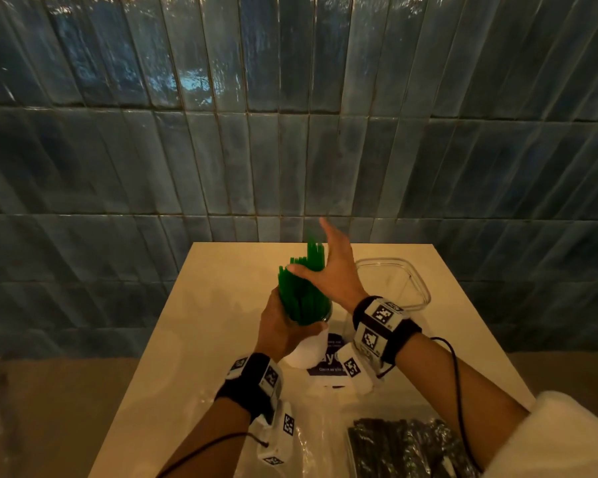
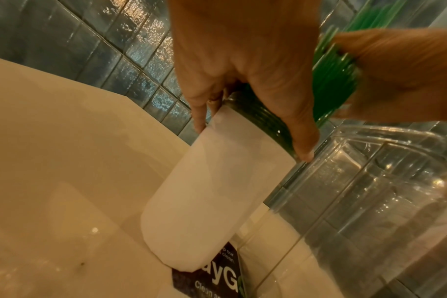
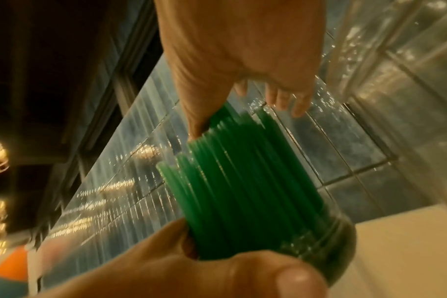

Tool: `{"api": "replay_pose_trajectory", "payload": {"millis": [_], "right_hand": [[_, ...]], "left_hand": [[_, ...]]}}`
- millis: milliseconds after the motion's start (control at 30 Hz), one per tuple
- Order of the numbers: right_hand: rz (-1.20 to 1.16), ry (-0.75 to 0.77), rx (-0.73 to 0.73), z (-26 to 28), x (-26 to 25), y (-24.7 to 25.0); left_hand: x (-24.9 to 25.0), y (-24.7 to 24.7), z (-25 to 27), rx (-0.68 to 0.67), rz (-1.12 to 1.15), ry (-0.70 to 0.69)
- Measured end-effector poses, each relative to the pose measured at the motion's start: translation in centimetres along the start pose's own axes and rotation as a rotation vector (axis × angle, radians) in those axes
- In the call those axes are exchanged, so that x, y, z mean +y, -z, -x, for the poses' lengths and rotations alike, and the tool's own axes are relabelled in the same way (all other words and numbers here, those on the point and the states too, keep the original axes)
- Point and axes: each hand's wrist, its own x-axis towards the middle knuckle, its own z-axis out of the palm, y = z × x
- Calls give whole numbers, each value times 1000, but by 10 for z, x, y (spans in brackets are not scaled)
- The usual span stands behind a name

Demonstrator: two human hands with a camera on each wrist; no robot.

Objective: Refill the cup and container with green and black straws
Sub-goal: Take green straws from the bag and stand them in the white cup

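Observation:
My left hand [image 1: 283, 326] grips a cup [image 1: 308, 350] wrapped in white paper, tilted and lifted over the table. A thick bunch of green straws [image 1: 301, 298] stands in it and fans out above the clear rim [image 3: 339, 252]. My right hand [image 1: 332, 267] rests flat against the straws' upper ends, fingers straight and pointing up, thumb across the tips. The left wrist view shows the cup [image 2: 212, 191] under my left hand [image 2: 242, 70], with the straws [image 2: 337, 80] and my right hand [image 2: 408, 76] beyond. A clear plastic container [image 1: 411, 288] sits behind my right wrist.
A plastic bag of black straws [image 1: 411, 446] lies at the table's near right corner. A dark printed card [image 1: 328, 363] lies under the cup. Crumpled clear wrap [image 1: 318, 443] sits near the front edge. A blue tiled wall [image 1: 290, 132] backs the white table [image 1: 194, 339].

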Motion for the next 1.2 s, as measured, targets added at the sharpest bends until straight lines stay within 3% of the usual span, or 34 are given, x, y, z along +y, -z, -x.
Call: {"api": "replay_pose_trajectory", "payload": {"millis": [67, 133, 267, 333, 500, 633, 800, 900, 967, 1067, 1133, 1200], "right_hand": [[-119, 128, 148, 2, -7, 3], [-133, 268, 180, 8, -13, 4], [181, 176, -144, 21, -8, -9], [359, 209, -251, 26, -4, -17], [555, 292, -298, 23, 3, -18], [696, 323, -334, 19, 8, -11], [459, 404, -173, 34, -1, 5], [204, 444, -10, 75, -2, 8], [106, 391, 47, 112, 6, 8], [65, 104, -158, 167, 32, 5], [186, -78, -430, 198, 53, -2], [300, -146, -647, 221, 69, -11]], "left_hand": [[-1, 0, 0, -2, -2, -2], [-3, -1, -1, -2, 12, -1], [-2, -1, -1, -29, 15, -15], [-3, 1, -1, -75, 90, 7], [-6, 7, 7, -57, 129, -86], [-7, 3, 3, -48, 200, -36], [-4, 8, 3, -92, 112, -18], [-5, 17, 12, -162, 18, -66], [-6, 29, 31, -150, -80, -38], [-20, 53, 79, -242, -237, 14], [-35, 67, 121, -466, -385, 45], [-56, 72, 164, -671, -579, 65]]}}
